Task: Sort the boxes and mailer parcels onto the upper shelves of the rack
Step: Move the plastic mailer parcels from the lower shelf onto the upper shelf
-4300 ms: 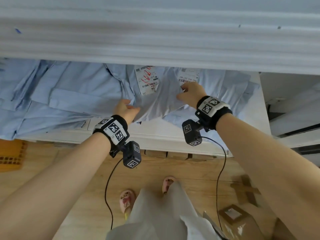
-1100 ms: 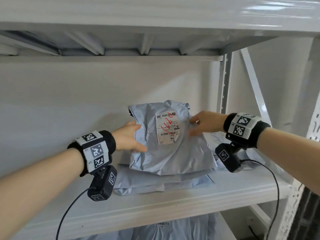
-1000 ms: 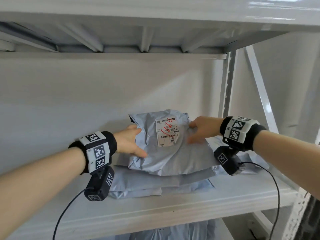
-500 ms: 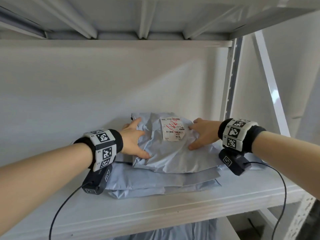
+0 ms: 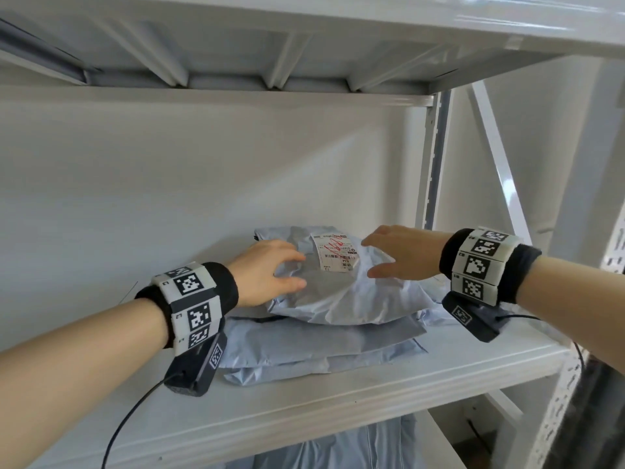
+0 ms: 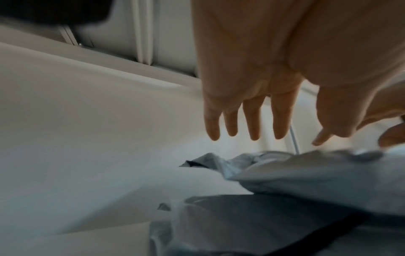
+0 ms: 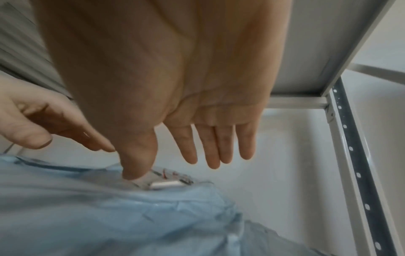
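Parcel (image 5: 341,286) lies on top of the stack (image 5: 321,350) on the shelf (image 5: 338,401), label up; left hand (image 5: 267,272) and right hand (image 5: 399,257) hover just above it, fingers spread and loose, holding nothing. Risk, as I judge it: the puffy top bag may slide off the slick mailers beneath if a sleeve or wrist cable catches it. Half a second ago both palms pressed its sides; they have since lifted clear.
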Motion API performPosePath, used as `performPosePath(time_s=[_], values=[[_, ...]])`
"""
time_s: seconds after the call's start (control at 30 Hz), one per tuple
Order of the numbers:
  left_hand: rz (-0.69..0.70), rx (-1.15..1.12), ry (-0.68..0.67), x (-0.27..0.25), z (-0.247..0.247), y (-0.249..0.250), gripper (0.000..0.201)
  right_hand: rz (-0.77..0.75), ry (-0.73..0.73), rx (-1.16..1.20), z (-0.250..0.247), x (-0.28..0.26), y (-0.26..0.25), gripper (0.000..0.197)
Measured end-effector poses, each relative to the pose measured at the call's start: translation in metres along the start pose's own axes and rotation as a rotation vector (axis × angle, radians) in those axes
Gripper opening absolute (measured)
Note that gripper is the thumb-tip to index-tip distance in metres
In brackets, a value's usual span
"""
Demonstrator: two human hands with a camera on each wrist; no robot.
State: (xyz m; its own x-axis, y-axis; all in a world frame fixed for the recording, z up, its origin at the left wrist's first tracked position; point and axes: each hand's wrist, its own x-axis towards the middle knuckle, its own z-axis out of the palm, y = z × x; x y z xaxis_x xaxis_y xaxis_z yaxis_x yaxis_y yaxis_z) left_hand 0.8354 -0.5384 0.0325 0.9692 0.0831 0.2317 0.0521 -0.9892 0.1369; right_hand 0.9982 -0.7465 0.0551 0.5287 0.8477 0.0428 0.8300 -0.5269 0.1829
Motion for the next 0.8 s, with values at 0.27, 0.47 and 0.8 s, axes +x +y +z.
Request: performPosePath(time_s=[0.27,0.47,0.8], values=[[0.346,-0.385,0.069,-0.067,0.023,0.048,0.026,-0.238,0.435,0.041,-0.039,-0.065,-0.038,0.051],[0.387,-0.461,-0.225,-0.107,0.109,0.063,0.026,-0.396,0.509,0.100,-0.012,-0.111,-0.082,0.041],[0.108,-0.538,-0.362,-0.130,0.272,0.024,0.027,-0.509,0.440,0.270,0.138,-0.153,-0.120,0.023]])
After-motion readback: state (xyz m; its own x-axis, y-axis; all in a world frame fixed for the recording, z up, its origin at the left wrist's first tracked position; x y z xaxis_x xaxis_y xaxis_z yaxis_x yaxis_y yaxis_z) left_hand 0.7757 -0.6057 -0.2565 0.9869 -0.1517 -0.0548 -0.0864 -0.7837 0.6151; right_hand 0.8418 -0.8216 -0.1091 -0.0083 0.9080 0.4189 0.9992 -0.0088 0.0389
